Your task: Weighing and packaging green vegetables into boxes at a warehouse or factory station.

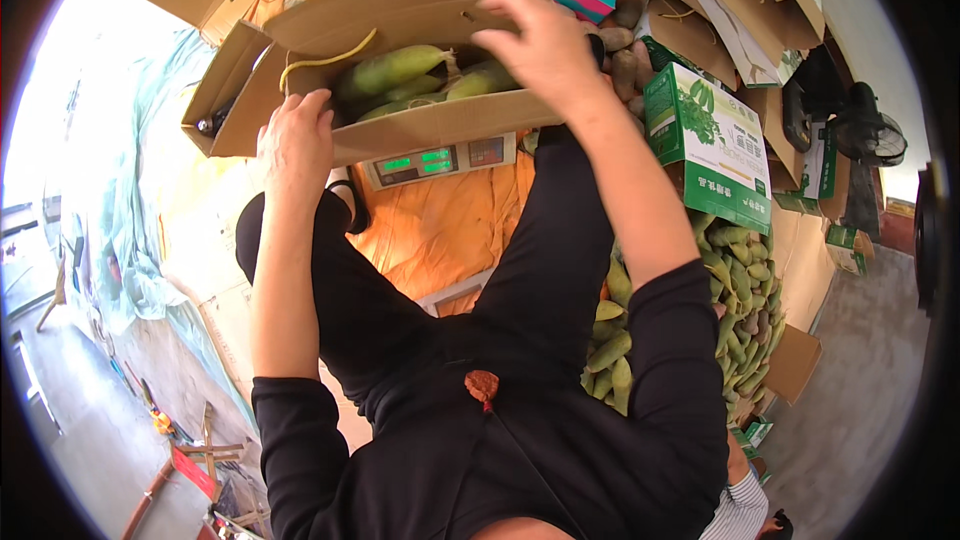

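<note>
An open cardboard box (420,130) stands in front of me on a digital scale (440,162) with a lit green display. Inside lie several long green radishes (390,72), and a yellow cord handle (335,55) loops along the left of the box. Curled over the near left corner, my left hand (292,135) grips the box wall. Above the right end of the box is my right hand (540,45), its fingers apart and close to the raised far flap (400,5); whether the fingertips touch the flap I cannot tell.
A heap of green radishes (745,290) lies at my right, beneath a green and white carton (710,140). Reddish roots (628,65) are piled beyond my right hand. More open cartons (740,0) and a black fan (868,130) stand at the far right. Orange sheeting (430,230) covers the floor.
</note>
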The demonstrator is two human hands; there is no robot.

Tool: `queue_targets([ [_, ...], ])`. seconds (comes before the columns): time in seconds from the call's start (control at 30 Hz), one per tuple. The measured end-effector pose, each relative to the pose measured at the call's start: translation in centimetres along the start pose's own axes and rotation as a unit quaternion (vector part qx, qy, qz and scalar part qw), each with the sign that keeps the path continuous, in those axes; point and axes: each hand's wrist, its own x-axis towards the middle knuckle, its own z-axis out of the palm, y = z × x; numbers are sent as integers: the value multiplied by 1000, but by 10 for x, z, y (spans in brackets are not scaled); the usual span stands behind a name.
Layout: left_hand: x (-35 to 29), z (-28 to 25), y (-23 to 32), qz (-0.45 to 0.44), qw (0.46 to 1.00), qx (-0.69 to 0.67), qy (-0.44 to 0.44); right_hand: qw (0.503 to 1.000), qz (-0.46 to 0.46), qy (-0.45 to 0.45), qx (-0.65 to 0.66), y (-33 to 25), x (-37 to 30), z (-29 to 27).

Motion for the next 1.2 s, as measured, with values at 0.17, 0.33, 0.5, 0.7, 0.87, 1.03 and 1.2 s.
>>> queue_targets([
  [0.17, 2, 1, 1, -8, 999, -46, 14, 979, 189, -22, 76, 74, -31, -42],
  [0.33, 2, 3, 1, -32, 999, -31, -13, 957, 246, -87, 126, 93, -42, -46],
  [0.5, 2, 6, 0, -36, 997, -60, -13, 963, 246, -86, 69, 97, -28, -27],
  [0.7, 5, 2, 0, -53, 990, -132, 5, 932, 327, -14, 157, 130, -38, 4],
  [0.87, 8, -3, -26, -98, 958, -270, -16, 932, 344, -35, 113, 134, -47, 15],
  [1.03, 30, -25, -52, -121, 936, -324, -58, 931, 345, -95, -78, 91, -35, -10],
  [1.2, 50, -2, -73, -144, 980, -62, -121, 914, 358, -133, -139, 77, -30, -19],
])
